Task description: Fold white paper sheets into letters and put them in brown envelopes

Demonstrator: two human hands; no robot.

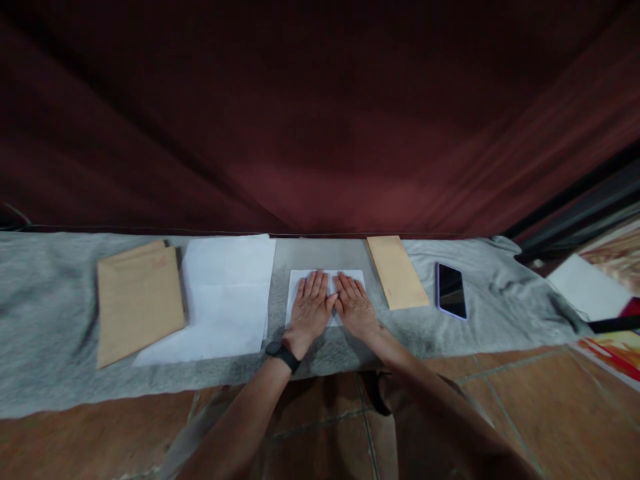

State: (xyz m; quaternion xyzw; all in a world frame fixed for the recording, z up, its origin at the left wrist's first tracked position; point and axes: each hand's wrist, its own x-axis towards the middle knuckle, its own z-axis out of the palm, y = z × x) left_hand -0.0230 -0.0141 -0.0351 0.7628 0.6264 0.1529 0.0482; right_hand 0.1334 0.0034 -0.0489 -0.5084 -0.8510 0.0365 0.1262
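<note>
Both palms press down on a small white sheet of paper (pixel 296 283), which looks folded and lies on the grey cloth. My left hand (pixel 311 307) rests flat on its left part, fingers stretched forward, a dark band around the wrist. On the right part lies my right hand (pixel 354 303), equally flat, with the two thumbs meeting in the middle. Left of them are large white sheets (pixel 227 293), partly under brown envelopes (pixel 137 293). A narrow tan envelope (pixel 399 273) lies to the right of my right hand.
A phone (pixel 451 291) with a purple edge lies right of the tan envelope. Grey cloth (pixel 505 300) covers the long surface, and a dark red curtain (pixel 320 133) hangs behind it. Tiled floor (pixel 540 400) shows in front. A white board-like piece (pixel 590 287) stands at far right.
</note>
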